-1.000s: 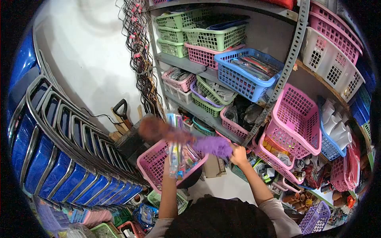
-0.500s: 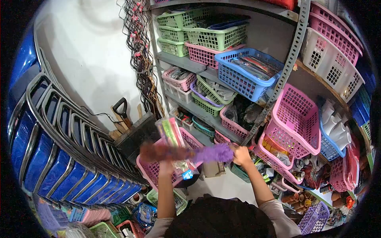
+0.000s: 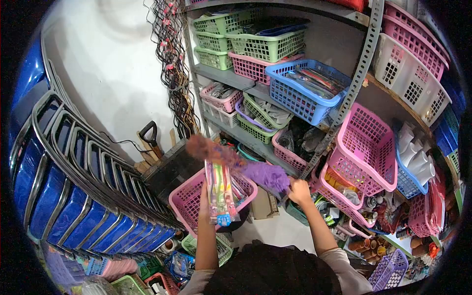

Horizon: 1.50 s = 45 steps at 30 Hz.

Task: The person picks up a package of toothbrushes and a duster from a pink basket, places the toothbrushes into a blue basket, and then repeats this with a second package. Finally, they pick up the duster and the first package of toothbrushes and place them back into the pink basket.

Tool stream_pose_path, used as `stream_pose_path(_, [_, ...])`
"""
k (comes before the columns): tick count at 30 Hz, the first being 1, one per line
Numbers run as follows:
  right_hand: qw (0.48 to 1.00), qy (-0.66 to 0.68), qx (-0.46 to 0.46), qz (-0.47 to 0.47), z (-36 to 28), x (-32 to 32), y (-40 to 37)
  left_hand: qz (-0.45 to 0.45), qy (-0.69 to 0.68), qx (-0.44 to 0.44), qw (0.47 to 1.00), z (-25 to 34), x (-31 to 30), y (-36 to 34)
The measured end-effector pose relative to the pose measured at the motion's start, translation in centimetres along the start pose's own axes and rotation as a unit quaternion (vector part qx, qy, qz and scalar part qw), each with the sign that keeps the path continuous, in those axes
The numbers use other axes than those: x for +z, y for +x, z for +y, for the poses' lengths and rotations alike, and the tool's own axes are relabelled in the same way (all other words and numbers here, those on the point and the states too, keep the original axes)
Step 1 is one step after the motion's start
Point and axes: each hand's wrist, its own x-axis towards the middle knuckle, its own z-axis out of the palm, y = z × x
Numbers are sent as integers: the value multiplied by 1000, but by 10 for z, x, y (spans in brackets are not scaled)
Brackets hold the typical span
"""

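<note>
My right hand (image 3: 299, 191) is closed round the handle end of a fluffy duster (image 3: 265, 175), purple near the hand and brown toward its far end. The duster stretches leftward over the top of a clear packet of colourful long items (image 3: 220, 191) with a blue tag at its bottom. My left hand (image 3: 204, 201) grips the packet by its left side; its fingers are partly hidden behind it. Beneath the packet is a pink basket (image 3: 184, 199) that holds more packets at its right side.
Blue chairs with metal frames (image 3: 73, 196) are stacked at the left. Ahead, a grey shelf (image 3: 216, 72) bears green, pink and blue baskets (image 3: 300, 98). More pink baskets (image 3: 364, 147) stand at the right. A cardboard piece (image 3: 265, 206) lies on the floor.
The duster's brown end has moved up and away, and the duster now slants. The packet is more upright and less blurred, with my left hand at its side.
</note>
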Motion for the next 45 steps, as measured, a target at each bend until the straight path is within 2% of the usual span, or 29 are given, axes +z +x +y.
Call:
stream_pose_path(2, [999, 6, 31, 18, 3, 5, -1, -9, -29, 3, 1000, -3, 0, 4])
stream_pose_path(3, [999, -16, -25, -21, 9, 9, -4, -18, -58, 6, 998, -6, -3, 9])
stream_pose_path(4, [994, -37, -80, -60, 10, 9, -4, 15, -105, 56, 993, -19, -14, 22])
stream_pose_path(5, [994, -37, -80, -60, 12, 9, -5, 15, -105, 56, 993, -21, -33, 30])
stream_pose_path(6, [991, -23, -130, -34, 10, 5, -5, -98, -101, -14, 990, -14, -49, 32])
stream_pose_path(7, [984, -10, -180, -8, 7, -1, -5, -209, -96, -84, 970, -2, -35, 22])
stream_pose_path(8, [987, -17, -158, -11, 3, -8, -5, -60, -119, -49, 990, -5, -16, 9])
stream_pose_path(9, [987, -17, -158, -12, 2, -6, -4, 41, -179, 14, 983, -11, -13, 31])
stream_pose_path(11, [999, 1, -20, 49, 2, 4, -3, -53, -25, 1, 998, -10, -36, 22])
stream_pose_path(12, [997, -6, -6, 81, 1, 8, -2, -16, -55, -8, 998, -9, -32, 27])
stream_pose_path(16, [998, 18, -21, 63, 4, 13, -4, -61, -54, -32, 996, -10, -30, 24])
stream_pose_path(18, [992, 12, -121, -10, 7, 9, -6, -58, -46, -20, 997, -10, -31, 26])
stream_pose_path(19, [992, 12, -122, -11, 6, 8, -4, -56, -42, -15, 997, -10, -32, 26])
stream_pose_path(21, [996, -35, -58, -52, 5, 8, -1, -51, -34, -6, 998, -12, -34, 26])
stream_pose_path(22, [996, -34, -58, -52, 5, 13, 0, -48, -30, -2, 998, -13, -34, 26])
stream_pose_path(23, [999, -22, -22, -18, 7, 22, 1, -45, -26, 3, 999, -13, -34, 26])
stream_pose_path(24, [1000, -9, 15, 16, 7, 27, 3, -53, -49, -39, 997, -7, -25, 20])
stream_pose_path(25, [1000, -9, 14, 16, 7, 31, 2, -52, -50, -38, 997, -9, -25, 20])
stream_pose_path(28, [999, 34, -7, 37, 7, 34, 1, -18, -29, -20, 999, -15, -33, 25])
stream_pose_path(30, [991, -1, -121, -60, 9, 31, -2, -13, -26, -23, 999, -16, -36, 26])
stream_pose_path(31, [991, 0, -122, -61, 10, 33, -2, -8, -23, -27, 999, -16, -36, 25])
stream_pose_path(34, [992, 0, -99, -83, 9, 44, -2, 10, -13, -36, 999, -15, -36, 20])
stream_pose_path(36, [999, 38, -6, -26, 6, 57, 1, 23, -6, -41, 999, -14, -37, 16])
stream_pose_path(39, [997, 75, 29, 4, 2, 72, 7, 36, -5, -25, 999, -15, -37, 13])
stream_pose_path(40, [997, 76, 25, 2, 2, 74, 8, 41, -5, -9, 999, -16, -37, 13])
stream_pose_path(42, [991, 5, -56, -119, 2, 75, 8, 40, -23, 22, 999, -20, -57, 20])
stream_pose_path(43, [991, 6, -60, -122, -1, 77, 7, 16, -26, 33, 999, -38, -117, 38])
stream_pose_path(45, [975, 118, -150, -111, -10, 79, 5, 35, -7, 38, 999, -36, -127, 34])
